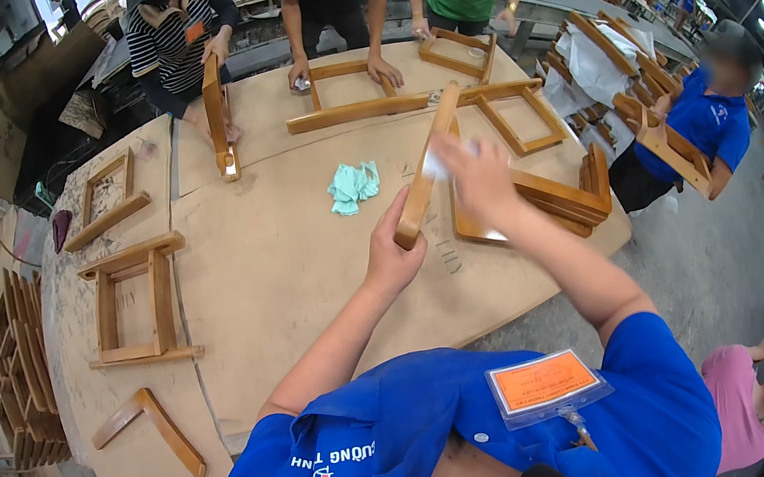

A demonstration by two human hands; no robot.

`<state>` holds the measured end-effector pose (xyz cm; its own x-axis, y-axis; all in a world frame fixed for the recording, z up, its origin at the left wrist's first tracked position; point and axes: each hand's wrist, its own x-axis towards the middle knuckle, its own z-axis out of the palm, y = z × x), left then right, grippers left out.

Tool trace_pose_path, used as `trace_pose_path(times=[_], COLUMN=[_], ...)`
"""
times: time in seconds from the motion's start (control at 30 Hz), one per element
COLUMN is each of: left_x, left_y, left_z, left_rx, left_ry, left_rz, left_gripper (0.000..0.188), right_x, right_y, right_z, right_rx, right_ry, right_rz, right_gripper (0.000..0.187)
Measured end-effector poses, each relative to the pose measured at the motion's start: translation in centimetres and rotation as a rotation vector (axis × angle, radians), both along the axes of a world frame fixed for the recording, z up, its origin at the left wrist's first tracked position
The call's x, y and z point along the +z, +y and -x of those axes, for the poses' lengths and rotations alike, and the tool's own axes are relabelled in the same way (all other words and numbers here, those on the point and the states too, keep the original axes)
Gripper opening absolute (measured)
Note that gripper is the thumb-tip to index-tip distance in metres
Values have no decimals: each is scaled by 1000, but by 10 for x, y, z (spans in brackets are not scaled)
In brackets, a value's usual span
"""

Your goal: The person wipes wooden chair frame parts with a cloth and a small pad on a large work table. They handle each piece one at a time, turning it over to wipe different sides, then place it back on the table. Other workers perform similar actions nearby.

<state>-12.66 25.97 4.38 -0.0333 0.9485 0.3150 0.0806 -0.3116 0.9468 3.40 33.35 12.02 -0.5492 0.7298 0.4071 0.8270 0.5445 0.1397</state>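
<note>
My left hand (pixel 395 252) is closed round the near end of a varnished wooden frame part (pixel 421 183), tilted up above the table. A second bar, joined to it or lying behind it, is partly hidden by my right arm. My right hand (pixel 481 176), smeared by motion, presses a small white piece (pixel 434 167) against the upper side of the wood. Whether the white piece is paper or cloth is too blurred to tell. A crumpled mint-green cloth (pixel 354 187) lies on the table left of the frame part.
A brown-covered table (pixel 272 247) carries wooden frames (pixel 133 305) and an angled part (pixel 152 423) on the left. Stacked frames (pixel 561 193) stand at the right edge. Several people work across the table; a person in blue (pixel 710 113) carries wooden parts at the right.
</note>
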Motion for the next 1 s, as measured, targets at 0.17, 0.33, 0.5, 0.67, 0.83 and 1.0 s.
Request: trace_pose_path(times=[0.17, 0.33, 0.5, 0.67, 0.83, 1.0], left_x=[-6, -8, -8, -9, -6, -18], left_y=[2, -4, -9, -20, -29, -34], left_z=[-1, -2, 7, 17, 34, 74], left_rx=[65, 72, 65, 12, 46, 284], left_ry=[42, 75, 26, -7, -78, -119], left_rz=[30, -127, -78, -65, -3, 140], left_gripper=[70, 69, 68, 66, 61, 50], right_x=[1, 22, 4, 10, 8, -68], right_y=[-54, 32, -35, 9, 113, 56], right_z=[5, 0, 8, -10, -60, -46], right_rx=[270, -37, 124, -17, -57, 11], right_ry=[-4, 13, -13, -36, 403, 1210], right_rz=[18, -25, -12, -61, -102, 838], right_gripper=[54, 58, 60, 61, 50, 36])
